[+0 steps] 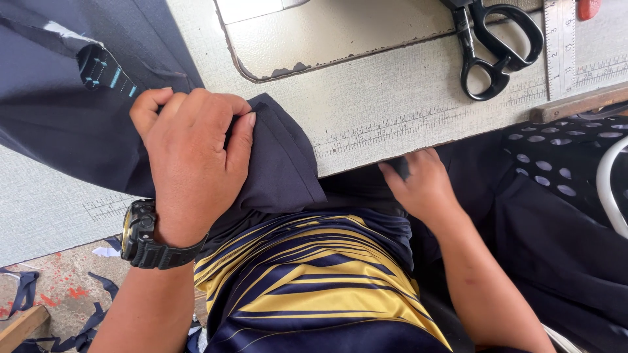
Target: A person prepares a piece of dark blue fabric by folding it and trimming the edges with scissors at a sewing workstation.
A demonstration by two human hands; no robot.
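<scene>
Clenched in my left hand (190,160): a fold of navy fabric (275,163), bunched at the table's (392,111) front edge, probably to steady it. Right hand (422,186) pinches dark cloth just under that edge. Black shears (497,49) lie at the far right corner, clear of both hands

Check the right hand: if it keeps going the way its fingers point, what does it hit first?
Likely the underside edge of the sewing table: the right hand points up into dark fabric there. Depth unclear.
</scene>
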